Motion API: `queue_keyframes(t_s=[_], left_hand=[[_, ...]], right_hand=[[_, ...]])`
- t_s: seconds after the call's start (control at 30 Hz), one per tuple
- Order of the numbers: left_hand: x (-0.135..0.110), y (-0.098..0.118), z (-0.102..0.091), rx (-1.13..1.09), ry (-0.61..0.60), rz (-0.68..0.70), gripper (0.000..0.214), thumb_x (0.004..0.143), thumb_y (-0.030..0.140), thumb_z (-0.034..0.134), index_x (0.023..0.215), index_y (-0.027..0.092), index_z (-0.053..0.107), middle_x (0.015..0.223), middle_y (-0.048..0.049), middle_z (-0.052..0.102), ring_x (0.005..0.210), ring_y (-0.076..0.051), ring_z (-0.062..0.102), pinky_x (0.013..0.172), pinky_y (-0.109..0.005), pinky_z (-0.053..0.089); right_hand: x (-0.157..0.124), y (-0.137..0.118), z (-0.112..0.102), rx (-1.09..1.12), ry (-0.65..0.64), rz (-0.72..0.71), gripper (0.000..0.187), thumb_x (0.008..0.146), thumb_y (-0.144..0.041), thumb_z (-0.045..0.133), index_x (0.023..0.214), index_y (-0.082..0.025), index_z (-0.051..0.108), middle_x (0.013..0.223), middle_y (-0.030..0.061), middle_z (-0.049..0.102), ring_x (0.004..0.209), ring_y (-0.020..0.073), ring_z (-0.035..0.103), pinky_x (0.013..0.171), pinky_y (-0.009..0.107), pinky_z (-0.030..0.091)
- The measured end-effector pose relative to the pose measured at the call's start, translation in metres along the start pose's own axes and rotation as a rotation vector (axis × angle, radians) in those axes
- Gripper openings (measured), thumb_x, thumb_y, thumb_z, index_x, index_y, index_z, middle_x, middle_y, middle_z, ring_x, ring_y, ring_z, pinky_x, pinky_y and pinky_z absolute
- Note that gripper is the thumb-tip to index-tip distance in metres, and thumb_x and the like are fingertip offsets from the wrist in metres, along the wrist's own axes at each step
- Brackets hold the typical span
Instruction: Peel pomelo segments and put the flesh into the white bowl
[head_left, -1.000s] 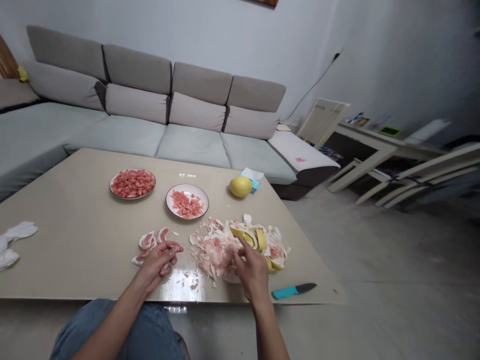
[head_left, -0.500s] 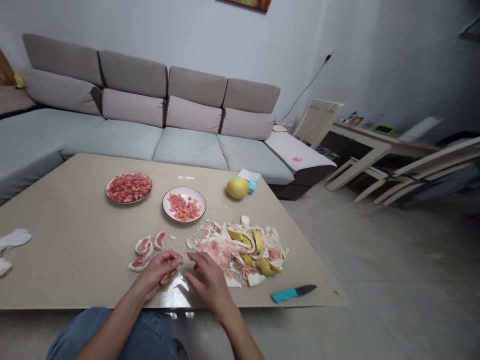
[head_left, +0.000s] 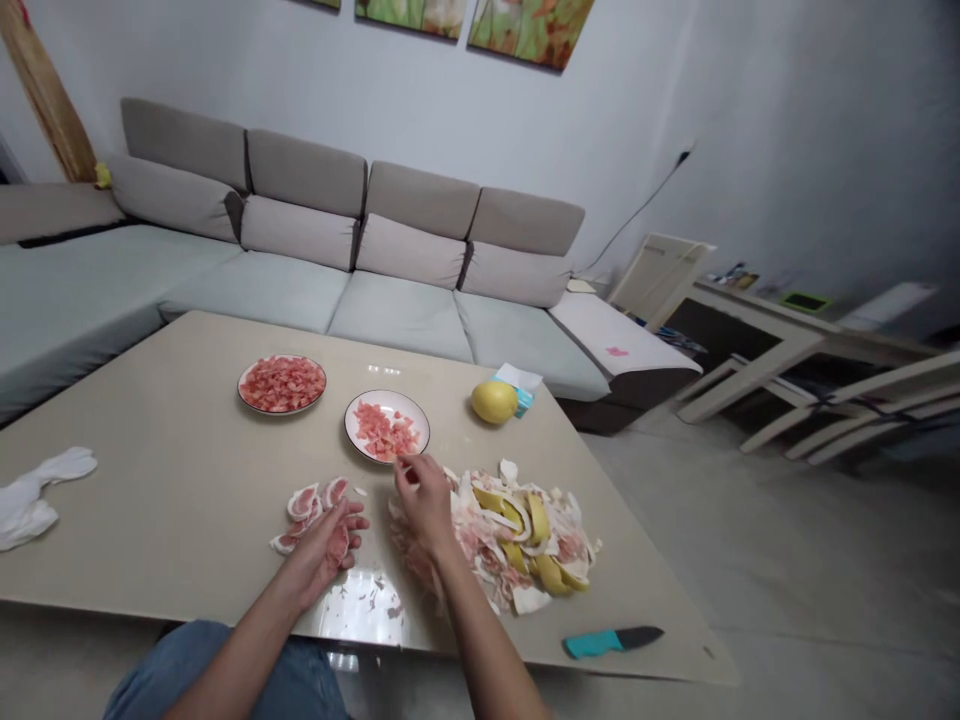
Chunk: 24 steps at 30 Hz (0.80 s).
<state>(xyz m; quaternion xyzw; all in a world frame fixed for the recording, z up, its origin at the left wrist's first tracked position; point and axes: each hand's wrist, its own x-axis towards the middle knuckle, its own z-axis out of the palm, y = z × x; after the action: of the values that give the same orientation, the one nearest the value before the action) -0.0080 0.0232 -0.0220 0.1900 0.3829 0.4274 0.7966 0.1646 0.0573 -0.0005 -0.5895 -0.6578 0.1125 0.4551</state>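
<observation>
My left hand [head_left: 324,548], palm turned up, has its fingers curled round a pomelo segment [head_left: 340,543]. Beside it lie more pomelo segments [head_left: 302,503] with white membrane on them. At the near rim of the white plate [head_left: 360,440], my right hand [head_left: 426,495] is closed in a pinch; what its fingertips hold, if anything, cannot be made out. Several pink pieces of peeled pulp [head_left: 386,428] are spread on that plate. A heap of pomelo peel and membrane [head_left: 517,530] is to the right of and partly behind my right forearm.
A fuller plate of pulp [head_left: 282,384] stands farther back left. One whole yellow pomelo [head_left: 494,402] rests by a tissue pack [head_left: 525,392]. A knife with a teal handle [head_left: 592,643] lies near the table's front right corner. White crumpled cloth or tissue [head_left: 34,505] is at left.
My right hand has moved forward, away from my left, to the nearer plate's rim. My left hand has turned more palm-up, showing the segment. The camera view has shifted up and left.
</observation>
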Motion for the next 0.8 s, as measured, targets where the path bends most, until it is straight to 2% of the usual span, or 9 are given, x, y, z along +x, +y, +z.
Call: queue_keyframes(t_s=[0.1, 0.17, 0.2, 0.3, 0.43, 0.5, 0.6, 0.7, 0.8], left_hand=[[0.003, 0.005, -0.001, -0.144, 0.012, 0.031, 0.034, 0.083, 0.041, 0.064, 0.109, 0.020, 0.059, 0.085, -0.0043, 0.067, 0.058, -0.010, 0.062, 0.043, -0.016, 0.042], [0.003, 0.009, -0.001, -0.214, 0.010, 0.079, 0.032, 0.085, 0.037, 0.062, 0.112, 0.020, 0.058, 0.092, -0.0054, 0.067, 0.064, -0.011, 0.064, 0.046, -0.018, 0.045], [0.003, 0.010, -0.001, -0.237, 0.000, 0.095, 0.030, 0.087, 0.036, 0.060, 0.111, 0.019, 0.058, 0.094, -0.0064, 0.067, 0.066, -0.012, 0.064, 0.048, -0.019, 0.046], [0.000, 0.012, 0.002, -0.282, -0.029, 0.120, 0.025, 0.090, 0.033, 0.054, 0.107, 0.016, 0.060, 0.099, -0.0090, 0.066, 0.072, -0.013, 0.064, 0.054, -0.022, 0.049], [-0.004, 0.011, 0.008, -0.311, -0.040, 0.134, 0.024, 0.090, 0.033, 0.054, 0.106, 0.016, 0.062, 0.109, -0.0105, 0.064, 0.088, -0.017, 0.064, 0.068, -0.025, 0.053], [-0.008, 0.011, 0.010, -0.293, -0.066, 0.119, 0.027, 0.089, 0.037, 0.056, 0.107, 0.018, 0.062, 0.112, -0.0107, 0.064, 0.094, -0.018, 0.063, 0.078, -0.028, 0.052], [-0.013, 0.010, 0.010, -0.247, -0.147, 0.088, 0.032, 0.085, 0.042, 0.060, 0.108, 0.020, 0.064, 0.115, -0.0105, 0.063, 0.102, -0.020, 0.061, 0.087, -0.031, 0.050], [-0.016, 0.008, 0.009, -0.112, -0.241, 0.080, 0.033, 0.082, 0.039, 0.065, 0.108, 0.018, 0.065, 0.116, -0.0115, 0.062, 0.106, -0.022, 0.059, 0.090, -0.031, 0.048], [-0.018, 0.005, 0.008, 0.118, -0.256, 0.121, 0.036, 0.079, 0.032, 0.070, 0.112, 0.019, 0.064, 0.113, -0.0109, 0.062, 0.104, -0.022, 0.059, 0.087, -0.031, 0.049]], right_hand=[[0.023, 0.008, 0.004, -0.013, 0.049, -0.003, 0.034, 0.085, -0.022, 0.053, 0.118, -0.017, 0.060, 0.111, 0.0126, 0.063, 0.094, 0.0232, 0.059, 0.088, 0.041, 0.046], [0.014, 0.005, 0.005, 0.001, 0.049, -0.010, 0.037, 0.084, -0.020, 0.054, 0.121, -0.018, 0.057, 0.116, 0.0126, 0.060, 0.106, 0.0257, 0.055, 0.095, 0.045, 0.041], [0.002, 0.001, 0.005, 0.025, 0.024, -0.012, 0.036, 0.085, -0.019, 0.053, 0.121, -0.019, 0.057, 0.115, 0.0118, 0.061, 0.106, 0.0251, 0.055, 0.094, 0.044, 0.042], [-0.044, -0.015, 0.007, 0.151, -0.117, 0.042, 0.027, 0.087, -0.022, 0.055, 0.114, -0.021, 0.060, 0.104, 0.0087, 0.063, 0.084, 0.0191, 0.060, 0.077, 0.033, 0.050], [-0.093, -0.030, 0.014, 0.189, -0.186, 0.067, 0.039, 0.079, -0.022, 0.067, 0.117, -0.024, 0.058, 0.097, 0.0061, 0.061, 0.074, 0.0177, 0.058, 0.068, 0.030, 0.050], [-0.101, -0.033, 0.018, 0.188, -0.169, 0.079, 0.041, 0.079, -0.019, 0.067, 0.118, -0.024, 0.057, 0.097, 0.0057, 0.061, 0.069, 0.0164, 0.056, 0.064, 0.029, 0.049], [-0.099, -0.033, 0.018, 0.184, -0.136, 0.082, 0.034, 0.082, -0.019, 0.064, 0.115, -0.024, 0.059, 0.095, 0.0055, 0.063, 0.073, 0.0173, 0.058, 0.067, 0.029, 0.048], [-0.094, -0.034, 0.010, 0.203, -0.124, 0.119, 0.029, 0.084, -0.022, 0.061, 0.113, -0.024, 0.062, 0.096, 0.0060, 0.066, 0.078, 0.0187, 0.060, 0.070, 0.029, 0.048], [-0.092, -0.036, 0.000, 0.238, -0.124, 0.170, 0.028, 0.086, -0.023, 0.059, 0.114, -0.024, 0.062, 0.103, 0.0064, 0.067, 0.082, 0.0190, 0.061, 0.073, 0.029, 0.049]])
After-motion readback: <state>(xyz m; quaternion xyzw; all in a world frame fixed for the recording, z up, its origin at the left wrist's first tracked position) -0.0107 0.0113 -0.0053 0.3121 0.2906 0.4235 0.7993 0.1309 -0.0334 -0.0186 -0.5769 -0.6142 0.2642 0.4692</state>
